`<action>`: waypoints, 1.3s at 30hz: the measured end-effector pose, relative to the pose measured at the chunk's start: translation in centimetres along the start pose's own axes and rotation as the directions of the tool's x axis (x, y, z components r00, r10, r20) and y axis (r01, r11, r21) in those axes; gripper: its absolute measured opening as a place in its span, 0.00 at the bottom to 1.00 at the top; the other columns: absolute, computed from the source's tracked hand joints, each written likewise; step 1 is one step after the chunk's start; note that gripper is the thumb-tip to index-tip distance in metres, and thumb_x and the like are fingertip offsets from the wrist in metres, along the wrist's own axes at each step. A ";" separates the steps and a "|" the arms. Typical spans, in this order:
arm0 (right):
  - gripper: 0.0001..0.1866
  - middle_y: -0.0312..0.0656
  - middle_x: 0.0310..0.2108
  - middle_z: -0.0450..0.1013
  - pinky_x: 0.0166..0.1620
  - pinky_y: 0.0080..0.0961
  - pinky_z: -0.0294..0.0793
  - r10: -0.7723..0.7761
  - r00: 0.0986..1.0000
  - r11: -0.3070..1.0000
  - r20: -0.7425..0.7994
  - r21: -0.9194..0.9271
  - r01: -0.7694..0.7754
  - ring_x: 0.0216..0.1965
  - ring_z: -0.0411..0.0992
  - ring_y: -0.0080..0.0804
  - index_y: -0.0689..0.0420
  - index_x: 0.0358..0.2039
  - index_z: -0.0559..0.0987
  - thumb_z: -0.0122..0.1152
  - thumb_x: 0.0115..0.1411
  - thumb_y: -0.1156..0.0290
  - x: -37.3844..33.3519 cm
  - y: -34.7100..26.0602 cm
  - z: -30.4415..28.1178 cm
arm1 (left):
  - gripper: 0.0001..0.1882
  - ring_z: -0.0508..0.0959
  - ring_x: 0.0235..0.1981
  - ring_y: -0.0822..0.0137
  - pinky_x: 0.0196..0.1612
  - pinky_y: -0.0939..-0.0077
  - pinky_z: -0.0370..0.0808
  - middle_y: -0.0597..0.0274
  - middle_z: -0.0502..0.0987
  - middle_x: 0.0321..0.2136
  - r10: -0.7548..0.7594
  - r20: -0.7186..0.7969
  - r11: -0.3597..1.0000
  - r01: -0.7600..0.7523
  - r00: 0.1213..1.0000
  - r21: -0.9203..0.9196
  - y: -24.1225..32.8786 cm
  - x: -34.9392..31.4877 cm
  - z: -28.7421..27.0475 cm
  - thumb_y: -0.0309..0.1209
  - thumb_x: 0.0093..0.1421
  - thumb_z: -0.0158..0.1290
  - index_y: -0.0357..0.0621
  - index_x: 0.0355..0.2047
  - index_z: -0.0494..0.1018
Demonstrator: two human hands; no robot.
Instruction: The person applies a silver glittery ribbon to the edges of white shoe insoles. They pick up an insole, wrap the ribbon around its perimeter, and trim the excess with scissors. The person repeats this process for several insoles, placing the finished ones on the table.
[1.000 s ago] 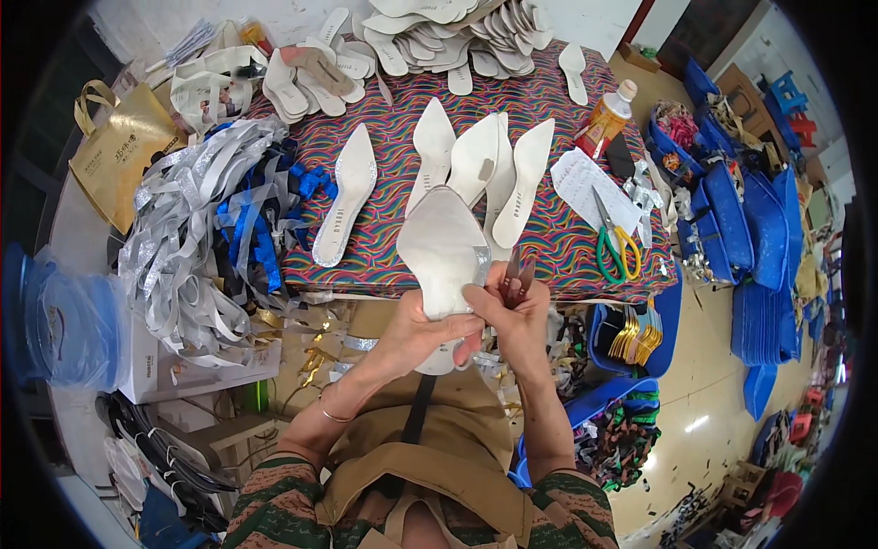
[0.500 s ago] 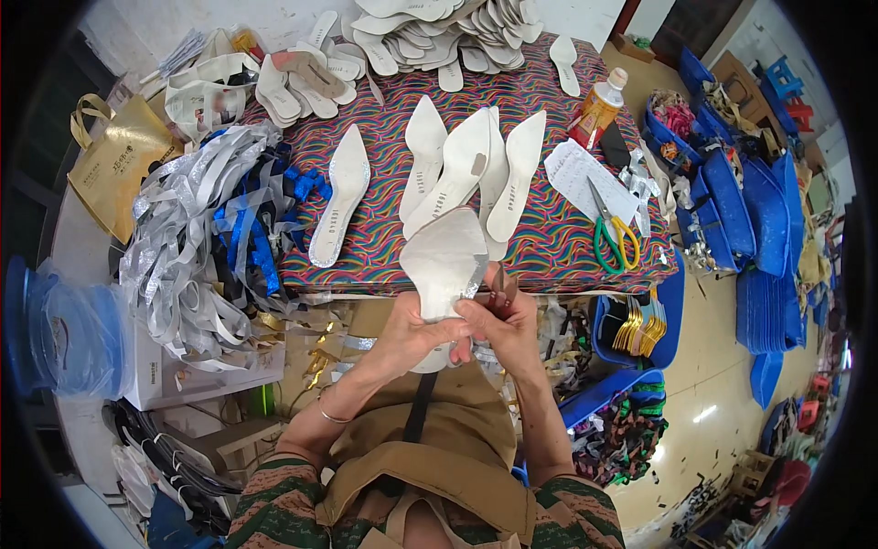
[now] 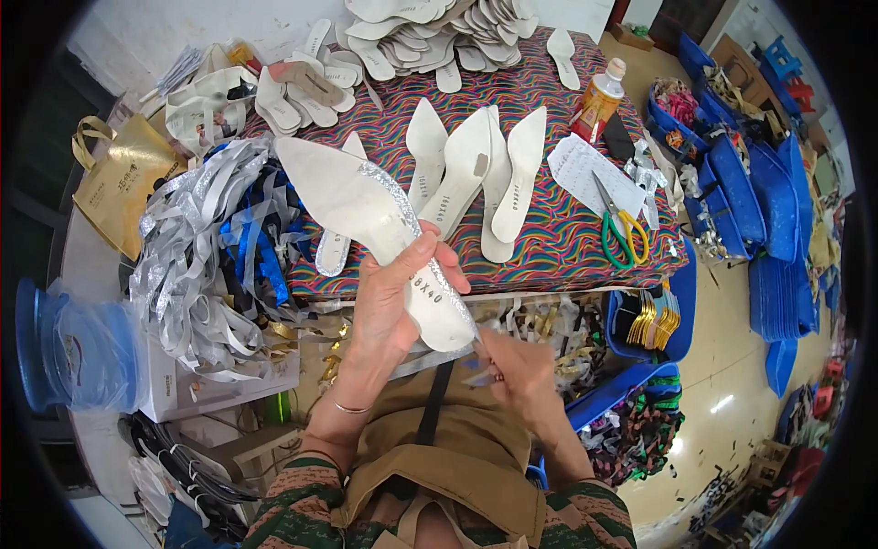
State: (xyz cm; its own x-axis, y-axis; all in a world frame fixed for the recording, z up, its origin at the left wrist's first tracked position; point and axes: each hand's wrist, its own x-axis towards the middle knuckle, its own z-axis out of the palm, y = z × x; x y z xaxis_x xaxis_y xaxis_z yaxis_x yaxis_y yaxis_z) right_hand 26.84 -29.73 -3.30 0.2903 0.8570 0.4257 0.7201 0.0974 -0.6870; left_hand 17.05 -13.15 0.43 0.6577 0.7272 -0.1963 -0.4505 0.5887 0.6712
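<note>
My left hand [image 3: 389, 297] grips a white pointed shoe insole [image 3: 343, 188] over the front of my lap, its toe tilted to the upper left. A silver glitter strip [image 3: 400, 197] runs along the insole's right edge down to the heel. Close by the heel end, my right hand [image 3: 521, 371] is closed on the strip's lower end; its fingertips are partly blurred. Beyond them on the patterned table lie several white insoles [image 3: 519, 174], one bearing a grey patch. Another insole with a glitter edge [image 3: 332, 252] is partly covered by the held one.
A heap of silver and blue strips [image 3: 206, 261] hangs over the table's left side. Yellow-and-green scissors [image 3: 622, 229], a paper sheet [image 3: 585, 169] and a bottle [image 3: 599, 101] sit at right. Piled insoles [image 3: 430, 41] fill the back. Blue bins [image 3: 773, 220] stand on the floor.
The insole has swung from upright to tilting left, now in my left hand alone. My right hand has moved down to the heel end. The strip along its right edge has come into view.
</note>
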 end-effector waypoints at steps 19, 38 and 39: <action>0.07 0.29 0.19 0.68 0.23 0.13 0.57 0.351 0.933 0.827 -0.080 0.494 -0.268 0.20 0.60 0.12 0.65 0.35 0.80 0.61 0.60 0.73 1.4 -0.3 1.5 | 0.08 0.81 0.36 0.60 0.45 0.65 0.78 0.51 0.79 0.35 0.063 -0.020 0.997 -0.062 0.998 0.044 -4.0 -2.7 -1.5 0.23 0.59 0.55 0.37 0.39 0.73; 0.10 0.43 0.26 0.77 0.29 0.24 0.70 0.393 0.818 0.859 0.420 0.148 -0.490 0.24 0.74 0.30 0.62 0.37 0.81 0.64 0.53 0.76 -2.1 4.5 -6.9 | 0.12 0.77 0.25 0.49 0.29 0.61 0.71 0.51 0.77 0.22 -0.478 0.427 -0.165 -0.556 0.768 0.815 7.3 -1.0 -0.3 0.37 0.50 0.61 0.43 0.32 0.80; 0.09 0.42 0.26 0.77 0.30 0.23 0.71 0.425 0.810 0.831 0.403 0.181 -0.526 0.25 0.73 0.27 0.62 0.36 0.82 0.64 0.53 0.75 -3.4 5.4 -7.5 | 0.12 0.77 0.25 0.51 0.28 0.63 0.71 0.53 0.77 0.23 -0.417 0.467 -0.181 -0.575 0.780 0.798 7.7 -1.3 -0.8 0.34 0.49 0.62 0.42 0.32 0.79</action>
State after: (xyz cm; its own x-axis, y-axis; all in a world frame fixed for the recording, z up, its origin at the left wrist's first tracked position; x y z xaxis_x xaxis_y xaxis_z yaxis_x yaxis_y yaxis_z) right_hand 34.42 -35.95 -4.04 0.2876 0.9398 -0.1846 0.3315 -0.2785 -0.9014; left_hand 12.24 -9.28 5.26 0.9826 0.1570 -0.0993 0.1856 -0.8063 0.5617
